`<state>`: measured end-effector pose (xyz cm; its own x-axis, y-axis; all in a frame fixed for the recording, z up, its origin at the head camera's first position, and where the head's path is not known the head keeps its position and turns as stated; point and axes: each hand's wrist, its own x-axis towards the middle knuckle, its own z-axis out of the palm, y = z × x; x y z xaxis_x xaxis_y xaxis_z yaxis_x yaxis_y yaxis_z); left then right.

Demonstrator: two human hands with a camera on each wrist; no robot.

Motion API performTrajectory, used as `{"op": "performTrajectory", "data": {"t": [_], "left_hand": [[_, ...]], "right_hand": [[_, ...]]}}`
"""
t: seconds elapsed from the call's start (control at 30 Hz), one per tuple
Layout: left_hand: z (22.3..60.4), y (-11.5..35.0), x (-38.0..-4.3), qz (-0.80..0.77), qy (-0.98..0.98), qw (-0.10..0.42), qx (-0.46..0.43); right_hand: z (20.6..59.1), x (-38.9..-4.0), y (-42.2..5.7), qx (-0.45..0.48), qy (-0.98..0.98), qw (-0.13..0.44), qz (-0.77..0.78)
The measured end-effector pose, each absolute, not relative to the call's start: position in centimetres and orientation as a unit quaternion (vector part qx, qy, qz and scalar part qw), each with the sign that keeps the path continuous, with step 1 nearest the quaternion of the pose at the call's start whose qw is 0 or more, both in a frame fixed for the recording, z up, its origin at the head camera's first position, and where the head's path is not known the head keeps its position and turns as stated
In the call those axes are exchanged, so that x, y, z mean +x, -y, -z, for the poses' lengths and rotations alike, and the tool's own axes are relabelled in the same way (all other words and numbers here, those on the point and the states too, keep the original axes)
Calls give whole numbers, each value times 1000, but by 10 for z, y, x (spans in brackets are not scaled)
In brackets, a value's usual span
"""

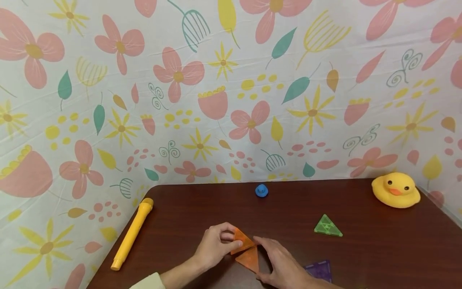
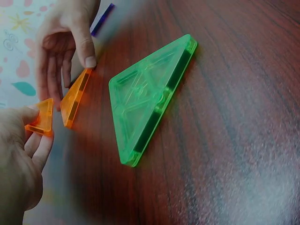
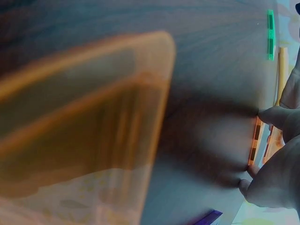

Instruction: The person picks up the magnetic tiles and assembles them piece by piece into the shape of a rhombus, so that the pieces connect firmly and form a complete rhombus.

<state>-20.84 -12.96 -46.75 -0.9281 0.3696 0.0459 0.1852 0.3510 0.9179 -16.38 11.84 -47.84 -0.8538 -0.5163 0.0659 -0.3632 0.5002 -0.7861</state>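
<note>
My left hand (image 1: 215, 248) pinches an orange translucent triangular magnetic tile (image 1: 244, 239) between thumb and fingers. A second orange triangular tile (image 1: 250, 259) is just below it in the head view, the two tiles meeting near their right corners. My right hand (image 1: 281, 263) grips this second tile by its ends, between thumb and finger; the left wrist view shows the thumb on one corner (image 2: 77, 98). Large in that view, a green triangular tile (image 2: 145, 101) lies on the table beside the left hand. Another orange tile (image 3: 93, 126) looms blurred, close to the right wrist camera.
A purple tile (image 1: 321, 269) lies partly behind the right forearm. Farther right is a green triangular tile (image 1: 327, 226). A yellow toy microphone (image 1: 132, 234) lies along the left edge. At the back sit a small blue duck (image 1: 261, 190) and a large yellow duck (image 1: 396, 190).
</note>
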Motion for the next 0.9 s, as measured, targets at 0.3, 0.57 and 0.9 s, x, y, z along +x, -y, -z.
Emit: {"op": "performTrajectory", "data": {"t": [0.3, 0.57, 0.9], "left_hand": [[469, 122, -205, -548, -816, 77, 169], [473, 122, -202, -538, -819, 63, 191], [477, 122, -200, -525, -823, 47, 211]], "right_hand": [[479, -165, -119, -245, -868, 88, 423], [480, -163, -119, -255, -871, 70, 415], [480, -163, -118, -255, -873, 65, 411]]}}
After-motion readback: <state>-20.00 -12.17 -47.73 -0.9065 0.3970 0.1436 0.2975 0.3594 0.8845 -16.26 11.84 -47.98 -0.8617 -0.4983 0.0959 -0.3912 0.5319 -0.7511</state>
